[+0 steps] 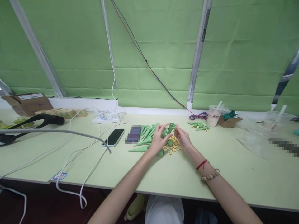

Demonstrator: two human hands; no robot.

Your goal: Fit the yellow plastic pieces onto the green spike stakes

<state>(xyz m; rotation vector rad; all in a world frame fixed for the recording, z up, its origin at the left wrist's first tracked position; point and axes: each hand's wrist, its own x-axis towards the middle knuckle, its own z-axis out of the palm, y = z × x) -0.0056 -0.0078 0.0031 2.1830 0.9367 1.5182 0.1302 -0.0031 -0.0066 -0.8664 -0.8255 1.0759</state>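
A small green cup-shaped part (172,126) is held upright over the table, its round opening facing up. My left hand (159,138) grips its left side between thumb and fingers. My right hand (183,137) is pinched at its right side; whatever is between those fingertips is too small to make out. Green cone-shaped pieces (146,132) lie in a pile to the left of and behind my left hand. Several small yellow pieces (172,149) are scattered on the table below and between my hands.
A phone (113,137), white cables (90,141) and a power strip (107,117) are at left. Assembled green-and-yellow pieces (199,126), a drink cup (213,116), a small cardboard box (229,121) and plastic bags (252,144) are at right. The table's front edge (187,198) runs below my arms.
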